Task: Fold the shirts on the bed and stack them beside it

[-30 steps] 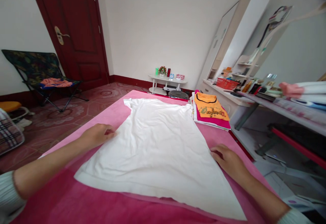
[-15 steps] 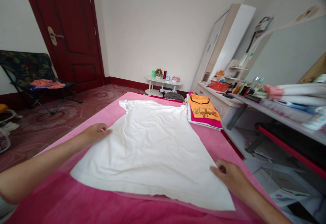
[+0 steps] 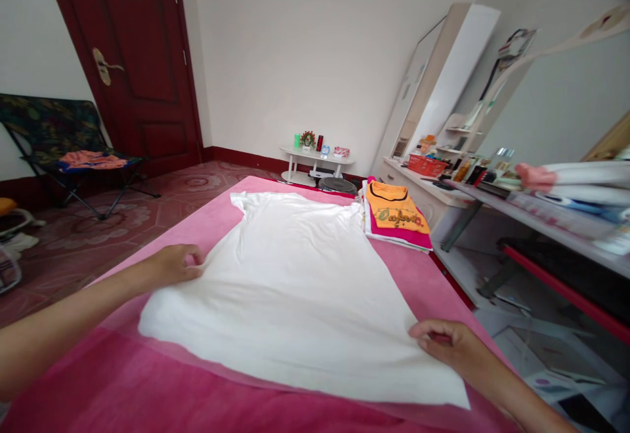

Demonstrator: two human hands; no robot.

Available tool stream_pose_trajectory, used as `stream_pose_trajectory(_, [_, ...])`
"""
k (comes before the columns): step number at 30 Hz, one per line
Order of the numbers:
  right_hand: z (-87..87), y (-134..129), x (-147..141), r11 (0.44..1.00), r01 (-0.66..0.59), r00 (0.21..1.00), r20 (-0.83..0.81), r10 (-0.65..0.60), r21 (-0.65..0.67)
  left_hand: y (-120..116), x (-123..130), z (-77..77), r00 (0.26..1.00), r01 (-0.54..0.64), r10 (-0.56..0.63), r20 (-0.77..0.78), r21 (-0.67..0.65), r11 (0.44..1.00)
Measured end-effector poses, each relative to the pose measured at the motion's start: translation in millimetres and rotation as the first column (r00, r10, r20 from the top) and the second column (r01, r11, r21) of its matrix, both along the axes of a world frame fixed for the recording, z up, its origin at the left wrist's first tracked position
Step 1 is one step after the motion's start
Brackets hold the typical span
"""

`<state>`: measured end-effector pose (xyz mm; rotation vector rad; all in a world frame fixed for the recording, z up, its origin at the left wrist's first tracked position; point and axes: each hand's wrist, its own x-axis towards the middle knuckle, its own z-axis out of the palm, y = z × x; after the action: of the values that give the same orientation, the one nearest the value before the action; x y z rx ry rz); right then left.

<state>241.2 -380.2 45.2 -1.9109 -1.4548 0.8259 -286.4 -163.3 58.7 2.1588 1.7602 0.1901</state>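
Observation:
A white T-shirt (image 3: 300, 288) lies spread over the pink bed cover (image 3: 162, 387), its sleeves at the far end and its hem towards me. My left hand (image 3: 180, 264) pinches the shirt's left side edge, fingers closed on the cloth. On the opposite side, low near the hem, my right hand (image 3: 445, 341) grips the right edge between thumb and fingers. The cloth between the two hands looks drawn fairly flat, with faint creases near the left sleeve.
Folded clothes with an orange shirt (image 3: 396, 206) on top sit at the bed's far right corner. A dressing table with a red basket (image 3: 426, 165) stands on the right. At the left are a folding chair (image 3: 73, 138) and a dark red door (image 3: 132, 59). A low white table (image 3: 315, 155) stands against the wall.
My left hand has shifted slightly left and down, and my right hand slightly right and down, both holding the shirt. The body of the shirt is stretched smoother, with fewer wrinkles.

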Motion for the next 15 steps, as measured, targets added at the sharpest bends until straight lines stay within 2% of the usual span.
stream_pose_trajectory(2, [0.4,1.9,5.7,0.987,-0.146,0.972,0.174,0.156,-0.073,-2.3,6.5,2.7,0.980,0.056,-0.040,-0.194,0.080,0.995])
stream_pose_trajectory(4, [11.5,9.0,9.0,0.966,-0.217,0.887,0.383,0.256,-0.141,-2.0,20.6,9.4,0.943,0.100,-0.043,-0.330,0.157,0.983])
stream_pose_trajectory(7, [38.2,37.9,-6.2,0.976,-0.198,0.765,0.608,0.213,-0.092,9.1,62.8,17.6,0.933,0.216,-0.147,-0.328,0.187,0.958])
stream_pose_trajectory(9, [51.4,69.1,-35.8,0.966,-0.258,0.771,0.608,0.190,0.025,22.0,104.3,17.2,0.933,0.332,-0.294,-0.210,0.179,0.926])
stream_pose_trajectory(11, [53.8,103.8,-74.4,0.929,-0.354,0.806,0.539,0.244,0.108,34.9,149.6,11.3,0.910,0.414,-0.404,-0.091,0.204,0.887])
stream_pose_trajectory(13, [43.3,134.8,-107.6,0.896,-0.416,0.813,0.505,0.290,0.155,45.3,189.0,0.6,0.895,0.436,-0.445,-0.030,0.266,0.860])
stream_pose_trajectory(15, [22.4,156.6,-121.1,0.860,-0.484,0.791,0.502,0.351,0.161,53.0,214.9,-14.1,0.897,0.426,-0.441,-0.028,0.324,0.845])
